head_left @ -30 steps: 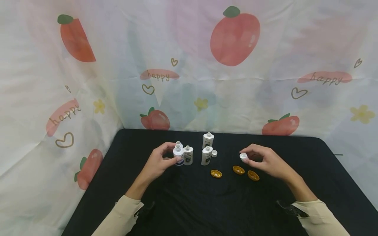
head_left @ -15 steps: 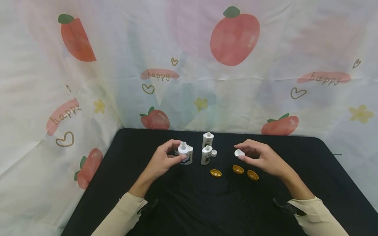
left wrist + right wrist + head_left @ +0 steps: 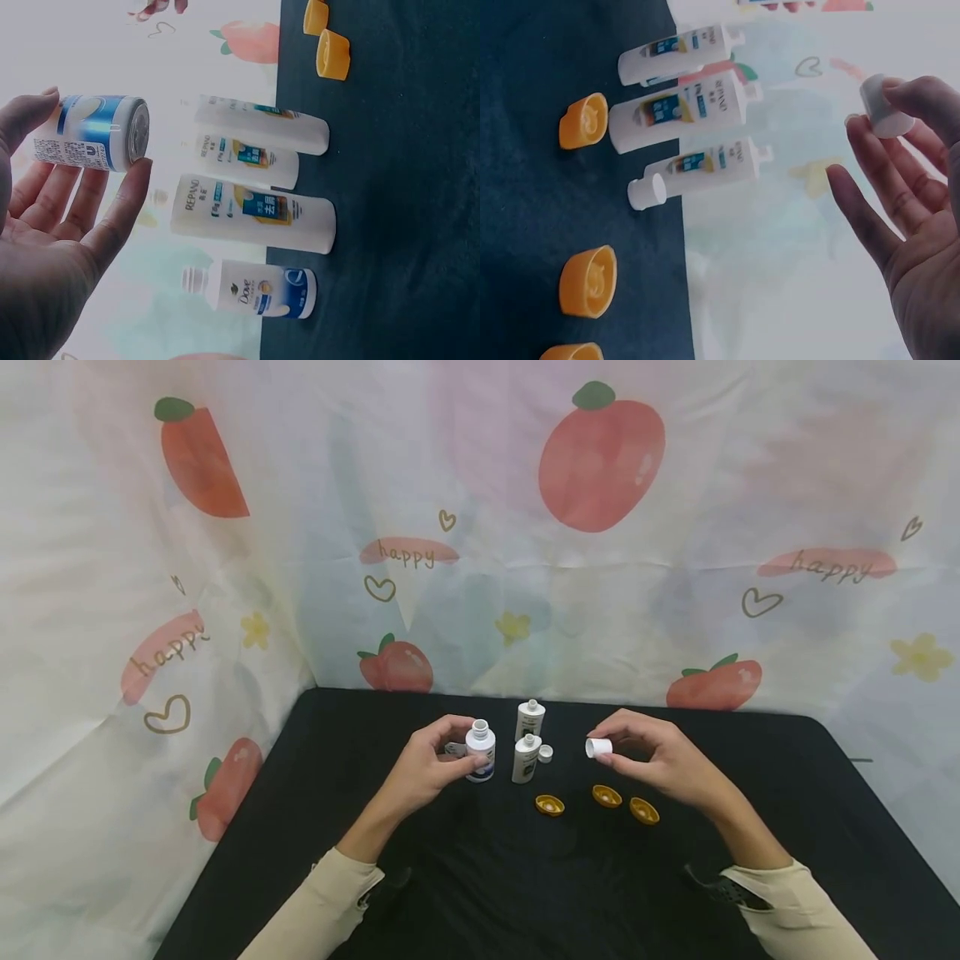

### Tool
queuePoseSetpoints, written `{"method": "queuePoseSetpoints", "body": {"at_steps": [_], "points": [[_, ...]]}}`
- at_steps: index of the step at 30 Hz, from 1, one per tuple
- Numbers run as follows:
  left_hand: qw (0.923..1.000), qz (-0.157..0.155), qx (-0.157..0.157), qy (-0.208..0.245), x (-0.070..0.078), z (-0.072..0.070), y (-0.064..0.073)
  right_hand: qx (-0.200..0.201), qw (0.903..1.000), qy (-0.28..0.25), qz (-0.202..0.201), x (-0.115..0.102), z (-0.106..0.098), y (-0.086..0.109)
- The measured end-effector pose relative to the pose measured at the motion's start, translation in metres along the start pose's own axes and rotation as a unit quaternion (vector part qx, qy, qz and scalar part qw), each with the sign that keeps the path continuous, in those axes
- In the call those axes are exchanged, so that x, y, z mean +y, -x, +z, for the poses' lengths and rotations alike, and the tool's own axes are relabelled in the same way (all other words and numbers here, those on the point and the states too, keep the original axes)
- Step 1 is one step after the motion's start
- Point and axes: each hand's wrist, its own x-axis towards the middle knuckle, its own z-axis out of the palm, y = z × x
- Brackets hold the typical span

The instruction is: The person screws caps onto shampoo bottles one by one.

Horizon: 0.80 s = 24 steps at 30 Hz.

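Note:
My left hand [image 3: 429, 764] grips a small white bottle with a blue label [image 3: 94, 131], its neck uncapped, thumb on one side and fingers on the other. The bottle is held upright above the table. To its right, my right hand [image 3: 663, 752] pinches a white cap [image 3: 599, 747] between thumb and fingers, tipped so its opening faces left. A gap separates cap and bottle. Uncapped white shampoo bottles stand behind and between the hands, one in front [image 3: 527, 760] and one farther back [image 3: 530, 720]. A third shampoo bottle [image 3: 255, 214] shows in the left wrist view.
A white and blue Dove bottle [image 3: 259, 289] stands beside the shampoo bottles, mostly hidden in the head view. Another white cap [image 3: 545, 753] lies by them. Three orange caps [image 3: 550, 805] lie nearer on the black tablecloth [image 3: 525, 885]. A printed curtain [image 3: 600, 627] hangs behind.
My left hand has carried the bottle to the right, now overlapping the shampoo bottle behind it. My right hand has moved left and turned the white cap from opening upward to opening sideways.

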Motion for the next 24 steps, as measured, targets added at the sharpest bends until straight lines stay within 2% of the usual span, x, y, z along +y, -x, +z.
{"method": "queuePoseSetpoints", "body": {"at_steps": [4, 6, 13, 17, 19, 24], "points": [[1.0, 0.003, -0.004, -0.002, 0.002, 0.004, -0.001, 0.009, 0.9991, -0.019, -0.038, -0.003, 0.004, -0.007], [1.0, 0.006, -0.007, -0.003, 0.002, 0.006, -0.002, 0.011, 0.9987, -0.021, -0.044, -0.007, 0.005, -0.011], [0.9994, 0.016, -0.018, 0.025, 0.004, 0.016, -0.005, -0.003, 1.0, -0.002, -0.005, -0.019, 0.008, -0.023], [0.9991, 0.022, -0.024, 0.026, 0.006, 0.02, -0.006, -0.005, 1.0, -0.001, -0.004, -0.025, 0.009, -0.03], [0.9992, 0.023, -0.027, 0.02, 0.007, 0.021, -0.006, -0.002, 0.9999, -0.007, -0.015, -0.027, 0.011, -0.034], [0.9987, 0.027, -0.039, 0.02, 0.009, 0.026, -0.007, -0.005, 0.997, -0.019, -0.075, -0.029, 0.015, -0.046]]}}
